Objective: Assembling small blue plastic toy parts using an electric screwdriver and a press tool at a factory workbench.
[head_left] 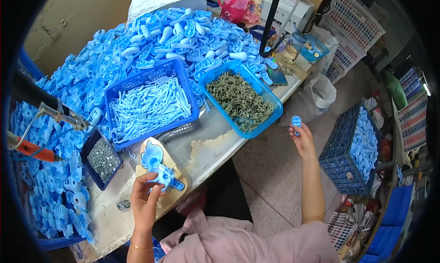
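A blue plastic shell point(163, 173), with a round cup at one end and a short handle at the other, lies on a cream-coloured holding block point(183, 184) at the table's front edge. My left hand point(145, 199) is at the shell's near left side, fingers curled and thumb against its edge. Off to the right, beyond the table, my right hand point(302, 143) is raised. Its fingertips pinch a small blue plastic part point(296, 121) with a rounded end. The lower half of that part is hidden by the fingers.
Thin light-blue rods fill a blue basket point(194, 118); beside it stands a tub point(277, 110) of greenish-grey metal pieces. Screws lie in a small dark tray point(101, 185). A screwdriver point(34, 148) hangs left. Blue shells point(68, 79) are heaped behind; a crate point(337, 160) stands right.
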A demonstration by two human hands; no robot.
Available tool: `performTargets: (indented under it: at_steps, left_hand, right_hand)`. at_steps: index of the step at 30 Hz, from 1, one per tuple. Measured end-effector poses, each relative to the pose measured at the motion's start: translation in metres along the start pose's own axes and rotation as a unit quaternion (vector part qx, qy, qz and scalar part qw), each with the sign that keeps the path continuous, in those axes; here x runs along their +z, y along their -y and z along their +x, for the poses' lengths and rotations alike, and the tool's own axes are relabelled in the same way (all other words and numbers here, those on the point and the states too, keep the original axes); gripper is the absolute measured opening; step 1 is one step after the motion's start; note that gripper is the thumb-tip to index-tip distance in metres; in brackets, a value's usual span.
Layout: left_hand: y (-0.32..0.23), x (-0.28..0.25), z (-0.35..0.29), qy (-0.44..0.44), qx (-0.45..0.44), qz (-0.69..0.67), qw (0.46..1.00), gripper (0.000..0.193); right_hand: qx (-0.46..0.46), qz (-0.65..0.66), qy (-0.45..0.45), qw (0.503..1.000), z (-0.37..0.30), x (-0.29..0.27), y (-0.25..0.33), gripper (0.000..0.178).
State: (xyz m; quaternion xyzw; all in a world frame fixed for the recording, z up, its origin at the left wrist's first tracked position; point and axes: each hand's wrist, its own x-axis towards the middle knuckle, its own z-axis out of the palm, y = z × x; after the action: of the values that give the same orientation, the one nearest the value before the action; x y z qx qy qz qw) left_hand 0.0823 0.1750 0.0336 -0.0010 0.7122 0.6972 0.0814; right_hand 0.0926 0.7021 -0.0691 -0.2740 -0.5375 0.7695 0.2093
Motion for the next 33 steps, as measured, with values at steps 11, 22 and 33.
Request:
performTargets:
  at_steps: [11,22,33]
  left_hand:
    - [-0.005,0.010,-0.009,-0.028,0.002,-0.014,1.000,0.022]
    - [0.017,-0.055,-0.040,-0.027,0.024,0.099,0.994,0.012]
    - [0.024,-0.164,-0.052,-0.245,0.211,0.439,0.838,0.016]
  right_hand:
    - [-0.163,-0.029,-0.202,0.965,0.263,0.028,0.195,0.045]
    - [-0.211,-0.148,-0.070,0.964,0.156,0.067,0.061,0.034]
    - [-0.315,-0.236,0.178,0.902,-0.106,0.202,0.023,0.017]
